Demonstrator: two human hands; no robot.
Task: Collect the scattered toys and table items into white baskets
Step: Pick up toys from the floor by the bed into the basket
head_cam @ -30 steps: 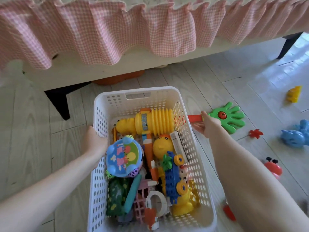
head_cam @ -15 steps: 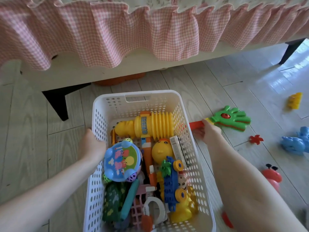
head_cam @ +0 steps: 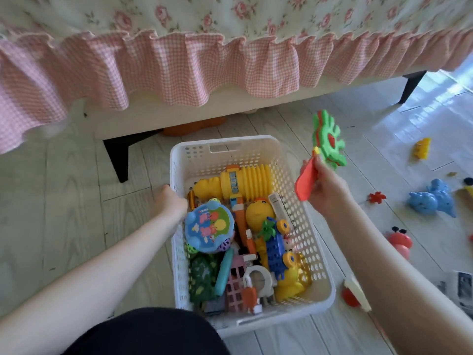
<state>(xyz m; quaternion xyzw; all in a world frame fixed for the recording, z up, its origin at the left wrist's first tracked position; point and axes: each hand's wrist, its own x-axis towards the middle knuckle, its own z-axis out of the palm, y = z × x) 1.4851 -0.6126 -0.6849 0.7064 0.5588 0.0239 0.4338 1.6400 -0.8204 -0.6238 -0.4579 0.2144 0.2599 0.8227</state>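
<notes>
Now the right hand (head_cam: 325, 190) holds a green hand-shaped clapper (head_cam: 329, 142) in the air just right of the white basket (head_cam: 225, 140). Its grip is clamped on the orange handle (head_cam: 305, 180), and the green palm points up and away. The left hand (head_cam: 170, 201) holds the basket's left rim, its grip closed over the edge. Inside the basket, a yellow squeaky hammer (head_cam: 238, 181) lies at the far end and a round blue drum toy (head_cam: 208, 230) sits by the left wall. On the floor (head_cam: 64, 213) to the right lie a yellow block (head_cam: 422, 148), a red leaf piece (head_cam: 377, 196), a blue animal toy (head_cam: 432, 198) and a red bug toy (head_cam: 400, 242). A bed (head_cam: 179, 67) with a pink gingham frill stands beyond.
</notes>
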